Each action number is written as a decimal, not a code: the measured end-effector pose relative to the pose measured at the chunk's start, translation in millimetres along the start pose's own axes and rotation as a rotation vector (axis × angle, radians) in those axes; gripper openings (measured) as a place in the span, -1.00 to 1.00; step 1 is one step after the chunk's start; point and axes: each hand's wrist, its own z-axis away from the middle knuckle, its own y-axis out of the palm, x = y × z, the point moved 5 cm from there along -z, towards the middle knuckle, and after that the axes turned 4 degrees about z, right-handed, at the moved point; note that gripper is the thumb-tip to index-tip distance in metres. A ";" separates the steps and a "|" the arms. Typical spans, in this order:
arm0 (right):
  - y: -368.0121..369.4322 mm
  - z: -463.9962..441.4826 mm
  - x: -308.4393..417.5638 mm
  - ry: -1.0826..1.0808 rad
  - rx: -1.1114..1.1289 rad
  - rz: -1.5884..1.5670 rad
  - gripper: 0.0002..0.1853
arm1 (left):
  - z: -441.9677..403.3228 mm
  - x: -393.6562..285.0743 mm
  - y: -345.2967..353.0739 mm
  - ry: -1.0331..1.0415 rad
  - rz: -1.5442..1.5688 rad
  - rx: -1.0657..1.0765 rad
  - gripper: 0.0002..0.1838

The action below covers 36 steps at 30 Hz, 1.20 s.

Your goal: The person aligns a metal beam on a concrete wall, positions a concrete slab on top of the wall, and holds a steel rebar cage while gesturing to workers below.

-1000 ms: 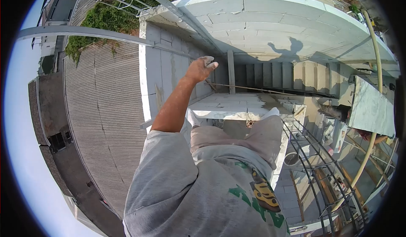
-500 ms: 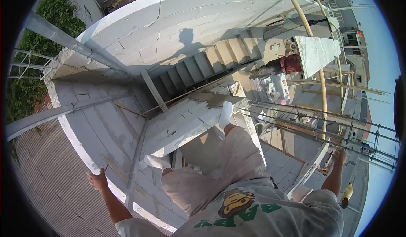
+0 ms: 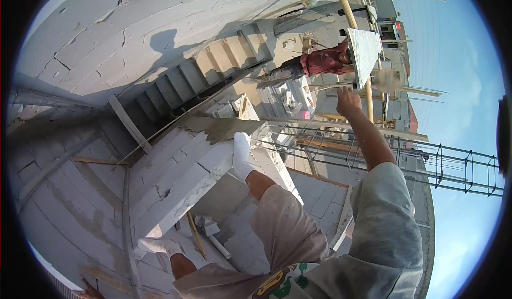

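My right hand [image 3: 349, 103] is raised at arm's length toward the upper right, its fingers loosely bent and apart with nothing visible in them. Just beyond it is a pale, squarish thing [image 3: 386, 79], blurred, whose kind I cannot make out; a gap separates it from the hand. Near the hand stands a pale flat board [image 3: 365, 56] beside a person in a dark red shirt [image 3: 322, 61]. At the lower left edge, my left hand [image 3: 89, 291] is partly cut off, fingers spread by the block wall. My socked feet rest on a white block wall [image 3: 184, 184].
Concrete stairs [image 3: 186, 80] descend beside a tall block wall [image 3: 90, 38]. Rebar cages [image 3: 426, 166] stretch out on the right. A bamboo pole [image 3: 344, 3] rises near the board. A loose plank [image 3: 128, 120] leans by the stairwell, and open drops lie below my legs.
My view has swung right. My right hand has moved from the low right up toward the board and person. The blurred squarish thing has appeared beside it. My left hand has shifted to the frame's edge.
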 end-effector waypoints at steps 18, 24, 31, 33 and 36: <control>161.5 -151.0 -104.1 -0.516 -0.243 1.236 -0.67 | 63.4 -91.6 -8.2 0.055 -0.047 0.040 0.09; 93.2 -121.1 -48.5 -0.924 -0.064 0.934 -0.76 | 44.1 -13.7 -60.3 -0.202 -0.122 0.131 0.10; -20.6 -23.7 65.3 -1.010 0.184 1.033 -0.81 | 35.0 27.6 -42.4 -0.259 -0.047 0.176 0.12; -39.0 -11.6 89.6 -1.065 0.156 0.993 -0.79 | 40.7 15.2 -56.0 -0.252 0.070 0.202 0.12; -98.5 17.6 140.0 -1.185 0.184 1.039 -0.78 | 46.6 -31.7 -106.5 -0.320 0.137 0.257 0.12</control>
